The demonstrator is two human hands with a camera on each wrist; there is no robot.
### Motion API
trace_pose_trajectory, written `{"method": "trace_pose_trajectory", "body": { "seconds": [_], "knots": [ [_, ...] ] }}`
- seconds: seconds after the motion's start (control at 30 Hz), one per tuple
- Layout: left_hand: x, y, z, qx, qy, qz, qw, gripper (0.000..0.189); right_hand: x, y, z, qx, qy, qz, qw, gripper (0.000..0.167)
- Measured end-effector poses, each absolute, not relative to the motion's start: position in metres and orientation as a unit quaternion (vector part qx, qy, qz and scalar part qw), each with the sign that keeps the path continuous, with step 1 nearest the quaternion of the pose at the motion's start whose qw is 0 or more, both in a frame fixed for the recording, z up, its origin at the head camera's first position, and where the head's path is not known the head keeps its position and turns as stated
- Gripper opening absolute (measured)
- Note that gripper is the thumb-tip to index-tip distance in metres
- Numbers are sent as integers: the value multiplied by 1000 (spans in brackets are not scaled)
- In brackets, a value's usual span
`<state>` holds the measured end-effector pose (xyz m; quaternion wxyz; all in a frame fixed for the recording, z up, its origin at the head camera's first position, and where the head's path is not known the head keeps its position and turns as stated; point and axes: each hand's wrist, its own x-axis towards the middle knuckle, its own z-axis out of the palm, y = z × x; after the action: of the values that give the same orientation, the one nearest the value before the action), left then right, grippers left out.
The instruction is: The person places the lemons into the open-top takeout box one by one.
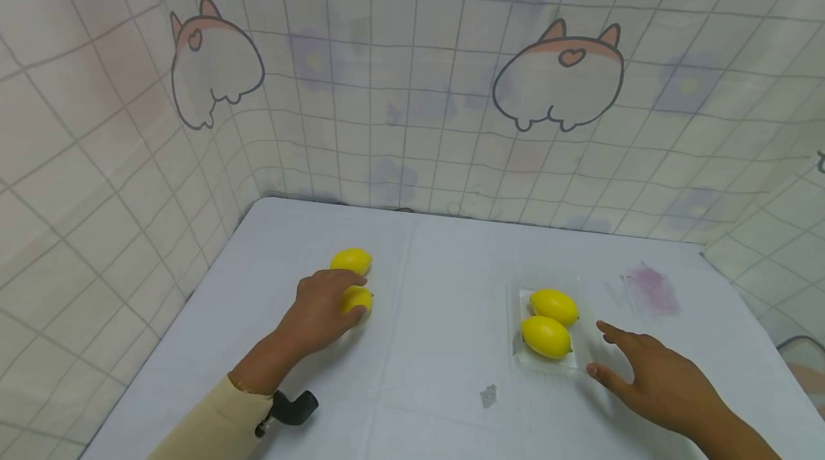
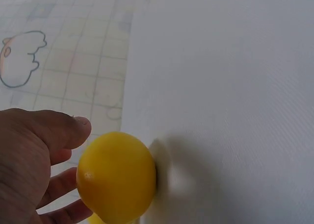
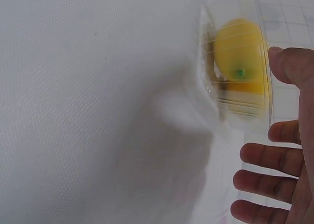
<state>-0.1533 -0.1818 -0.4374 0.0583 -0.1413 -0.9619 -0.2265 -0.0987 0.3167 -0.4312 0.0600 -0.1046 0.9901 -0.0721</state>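
Observation:
On the left of the table, my left hand (image 1: pixel 322 308) reaches over the nearer of two yellow lemons (image 1: pixel 356 299), partly covering it. In the left wrist view a gap shows between the thumb and this lemon (image 2: pixel 117 177), while two fingers extend behind it. The other lemon (image 1: pixel 351 260) lies just beyond. Two more lemons, a far one (image 1: pixel 554 307) and a near one (image 1: pixel 546 337), lie side by side in a clear plastic tray (image 1: pixel 561 367) on the right. Beside that tray hovers my right hand (image 1: pixel 664 381), fingers spread and holding nothing; its thumb is close to the tray's wall (image 3: pixel 265 104).
A white cloth covers the table (image 1: pixel 445 288). Grey tape (image 1: pixel 488 396) sticks to it near the front, and a pinkish stain (image 1: pixel 654 289) marks the right side. Patterned curtains (image 1: pixel 438 87) stand behind and at both sides. A black strap part (image 1: pixel 295 408) juts from my left wrist.

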Motion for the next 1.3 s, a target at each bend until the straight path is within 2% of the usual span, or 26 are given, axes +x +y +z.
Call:
{"method": "trace_pose_trajectory", "body": {
  "seconds": [0.43,0.87,1.17,1.3],
  "knots": [
    [-152,-190,-448,-118,-964,-238,26,48,-99,317,-430,-106,990,-70,55,88],
    [-153,-180,-453,-137,-955,-263,29,47,-99,316,-430,-101,991,-63,59,89],
    [-149,-172,-450,-134,-943,-301,-45,62,-100,318,-433,-102,991,-64,60,90],
    [-147,-173,-448,-150,-939,-304,-62,66,-100,319,-433,-103,991,-62,57,89]
  ]
}}
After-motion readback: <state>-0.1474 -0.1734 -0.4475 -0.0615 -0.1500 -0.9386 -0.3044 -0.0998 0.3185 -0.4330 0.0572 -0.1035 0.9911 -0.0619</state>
